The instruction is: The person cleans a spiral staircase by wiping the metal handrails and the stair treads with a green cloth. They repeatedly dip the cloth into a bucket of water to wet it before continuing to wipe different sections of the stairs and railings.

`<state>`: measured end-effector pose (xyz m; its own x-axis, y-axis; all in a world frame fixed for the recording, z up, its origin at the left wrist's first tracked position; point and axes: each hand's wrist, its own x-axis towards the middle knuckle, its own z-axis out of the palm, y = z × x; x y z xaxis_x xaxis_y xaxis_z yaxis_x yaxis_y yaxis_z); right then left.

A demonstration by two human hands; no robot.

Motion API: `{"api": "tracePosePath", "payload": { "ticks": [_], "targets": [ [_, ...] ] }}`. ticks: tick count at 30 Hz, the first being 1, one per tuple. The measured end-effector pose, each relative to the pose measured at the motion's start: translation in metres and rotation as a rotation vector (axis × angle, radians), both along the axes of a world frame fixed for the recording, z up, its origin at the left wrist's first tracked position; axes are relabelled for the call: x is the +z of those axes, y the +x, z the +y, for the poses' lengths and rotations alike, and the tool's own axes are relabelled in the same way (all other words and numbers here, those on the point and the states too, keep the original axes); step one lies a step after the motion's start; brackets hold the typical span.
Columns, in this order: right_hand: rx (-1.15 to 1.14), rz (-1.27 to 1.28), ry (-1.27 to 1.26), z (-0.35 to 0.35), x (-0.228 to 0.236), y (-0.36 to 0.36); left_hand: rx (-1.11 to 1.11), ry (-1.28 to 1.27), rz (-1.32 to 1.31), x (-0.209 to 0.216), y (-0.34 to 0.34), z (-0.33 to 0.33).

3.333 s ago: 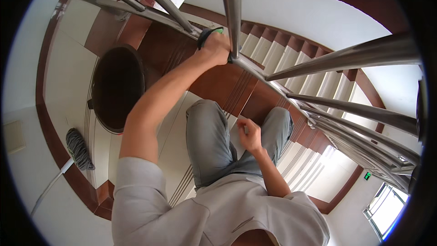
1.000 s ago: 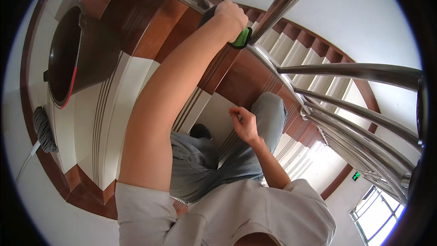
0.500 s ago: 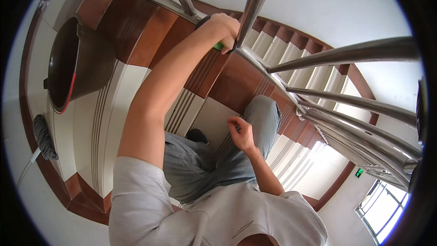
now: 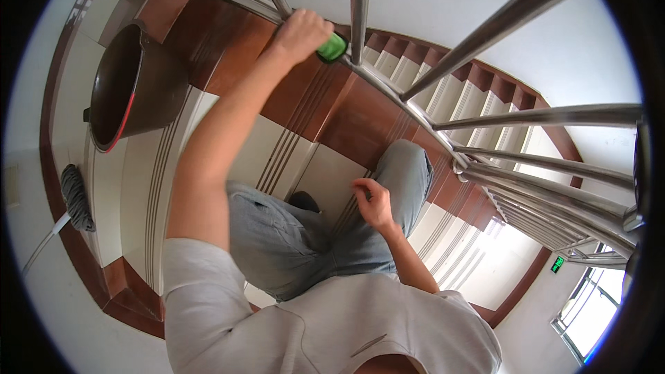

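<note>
Green shows at the edge of the left hand (image 4: 301, 31): a small green pad (image 4: 332, 48), a sponge or cloth by the look of it, is clenched in the fist and pressed against the lower metal rail (image 4: 388, 90) of the stair railing, just beside an upright steel bar (image 4: 359, 0). The left grip is closed tight around the pad, knuckles up, with the arm stretched out long from the shoulder of a pale grey shirt (image 4: 277, 318).

Lower in the same head view, the right hand (image 4: 374, 202) rests on the knee of grey trousers (image 4: 312, 242). Its fingers are loosely curled; whether it holds anything I cannot tell. It is well apart from the pad and the rail.

The person sits or crouches on a stair with red-brown and cream treads (image 4: 305, 131). A dark round basin (image 4: 128, 90) with a red rim stands on a step to the left, near the outstretched arm but not touching it. Further left, a grey mop head (image 4: 75, 197) lies on the floor by the bottom step.
</note>
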<state>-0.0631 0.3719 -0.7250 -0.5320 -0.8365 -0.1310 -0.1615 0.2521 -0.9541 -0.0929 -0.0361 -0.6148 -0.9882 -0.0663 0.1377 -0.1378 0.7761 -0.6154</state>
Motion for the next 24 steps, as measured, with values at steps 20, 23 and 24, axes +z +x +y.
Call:
{"api": "tracePosePath", "payload": {
  "ticks": [20,23,24],
  "targets": [
    [-0.020,-0.169,-0.099,-0.026,0.015,-0.007,0.595,0.942,-0.736,-0.029,-0.082,-0.044],
    [-0.039,-0.237,-0.029,-0.015,-0.011,-0.005,0.345,0.876,-0.796,-0.032,-0.089,-0.014],
    [-0.058,-0.245,-0.007,-0.008,-0.020,-0.003,0.253,0.858,-0.810,-0.032,-0.086,-0.001]
  ]
}}
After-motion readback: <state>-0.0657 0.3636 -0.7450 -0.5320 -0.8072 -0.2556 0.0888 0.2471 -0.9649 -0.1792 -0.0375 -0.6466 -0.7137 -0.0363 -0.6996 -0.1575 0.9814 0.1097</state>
